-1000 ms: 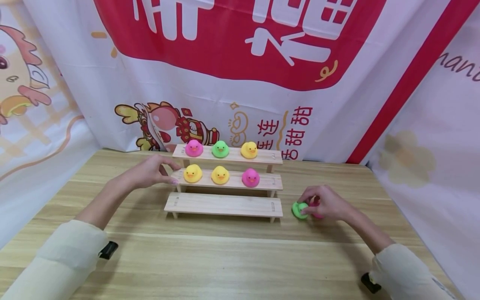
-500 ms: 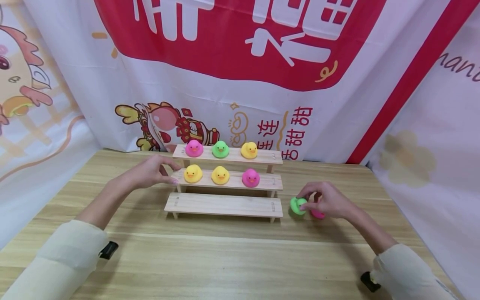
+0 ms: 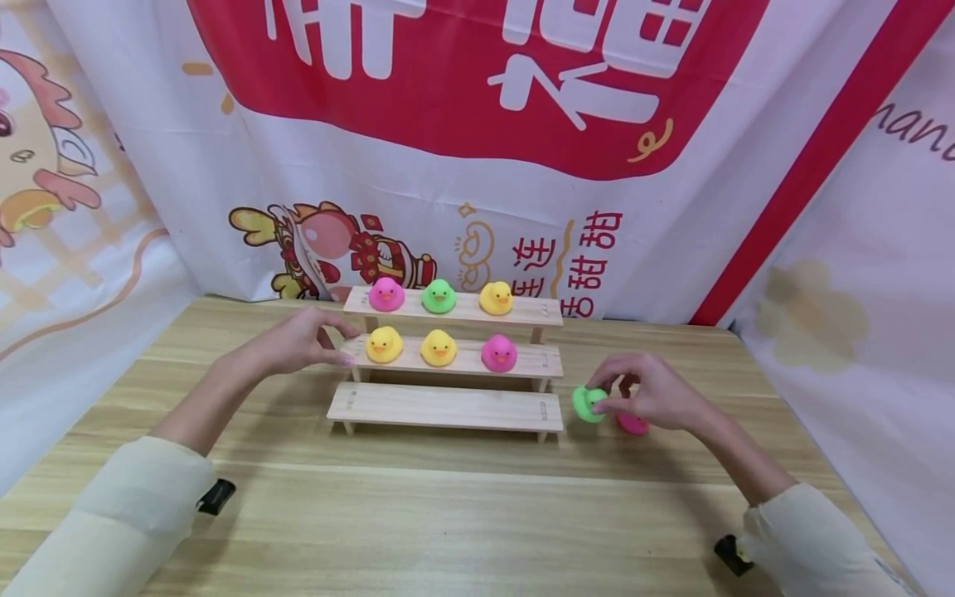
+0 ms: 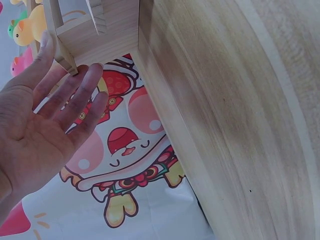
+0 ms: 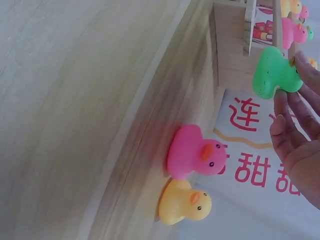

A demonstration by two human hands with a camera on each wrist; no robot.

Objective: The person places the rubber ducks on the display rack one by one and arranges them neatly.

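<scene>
My right hand pinches a green rubber duck between thumb and fingers, to the right of a three-step wooden display stand. In the right wrist view the green duck hangs above the table, gripped at its head. My left hand holds the left end of the middle step, thumb at the front edge and index finger at the back. Its other fingers reach past the step's end in the left wrist view. On that step sit two yellow ducks and a pink duck.
The top step bears a pink duck, a green duck and a yellow duck. Beside my right hand, a pink duck and a yellow duck stand on the table. A printed cloth hangs behind.
My right hand has lifted the green duck off the table and shifted slightly left and back with it, showing more of the pink duck behind. My left hand stays put.
</scene>
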